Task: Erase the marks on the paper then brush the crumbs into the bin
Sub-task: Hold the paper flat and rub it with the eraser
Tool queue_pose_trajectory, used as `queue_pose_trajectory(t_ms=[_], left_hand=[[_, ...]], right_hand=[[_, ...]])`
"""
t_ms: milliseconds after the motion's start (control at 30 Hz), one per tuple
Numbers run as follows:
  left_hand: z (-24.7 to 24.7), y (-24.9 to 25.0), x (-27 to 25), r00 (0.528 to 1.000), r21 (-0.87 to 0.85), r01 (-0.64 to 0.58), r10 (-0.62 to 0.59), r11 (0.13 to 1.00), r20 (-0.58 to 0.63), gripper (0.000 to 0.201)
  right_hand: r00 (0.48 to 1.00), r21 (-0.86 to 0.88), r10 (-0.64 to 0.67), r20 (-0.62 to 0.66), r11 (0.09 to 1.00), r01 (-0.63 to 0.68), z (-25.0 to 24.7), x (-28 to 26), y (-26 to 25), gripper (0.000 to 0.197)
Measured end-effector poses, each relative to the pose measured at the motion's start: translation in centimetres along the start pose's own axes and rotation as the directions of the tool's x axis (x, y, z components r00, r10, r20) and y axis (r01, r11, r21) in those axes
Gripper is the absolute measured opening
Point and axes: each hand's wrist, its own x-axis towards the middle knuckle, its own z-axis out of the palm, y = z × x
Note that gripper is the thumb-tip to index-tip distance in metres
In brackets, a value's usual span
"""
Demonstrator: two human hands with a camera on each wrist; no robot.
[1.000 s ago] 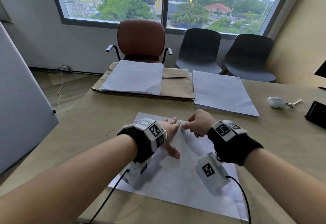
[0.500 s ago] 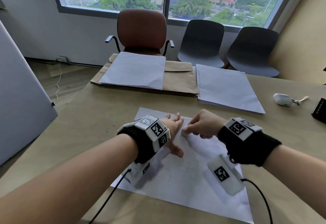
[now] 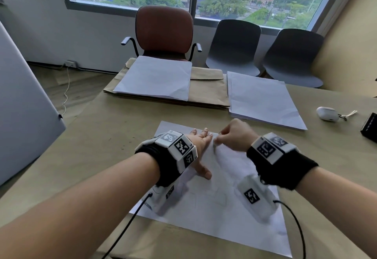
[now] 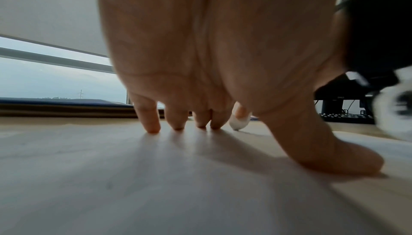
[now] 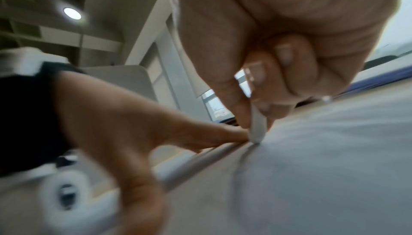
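A white sheet of paper [image 3: 214, 214] with faint pencil marks lies on the tan table in front of me. My left hand [image 3: 201, 148] lies flat on its upper left part, fingers straight and spread, thumb out to the right. My right hand [image 3: 234, 136] is curled and pinches a small white eraser [image 5: 258, 126], whose tip touches the paper just right of the left fingertips. The left wrist view shows the eraser [image 4: 239, 123] standing on the sheet beside my fingertips [image 4: 178, 124]. No bin is in view.
Further back lie a paper stack [image 3: 157, 78] on brown envelopes and a second stack [image 3: 263, 99]. A white earbud case [image 3: 327, 113] and a black device [image 3: 370, 127] sit at the right. Three chairs stand behind the table; a grey panel [image 3: 24, 103] is at the left.
My right hand with the eraser has shifted slightly back and forth near the paper's top edge. The left hand stays pressed flat. The head view has tilted down a little.
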Motion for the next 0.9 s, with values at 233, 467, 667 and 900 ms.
queue_pose_trajectory(t_ms=[233,467,667,900], left_hand=[[0.0,0.0,0.0,1.0,-0.009,0.003,-0.003,1.0,0.005,0.116],[0.0,0.2,-0.2,1.0,0.004,0.013,-0.013,1.0,-0.002,0.116],[0.0,0.2,-0.1,1.0,0.005,0.018,-0.018,1.0,0.01,0.116],[-0.2,0.2,-0.1,1.0,0.015,0.017,-0.018,1.0,0.024,0.116]], right_hand=[[0.998,0.005,-0.005,0.057,1.0,0.005,-0.4,-0.4,-0.1,0.013],[0.975,0.048,-0.045,0.218,0.998,0.036,1.2,-2.2,0.3,0.019],[1.0,0.007,-0.003,0.002,1.0,0.003,-0.1,-0.7,0.7,0.016],[0.995,0.096,0.04,0.093,0.994,-0.049,-0.3,-1.3,1.1,0.016]])
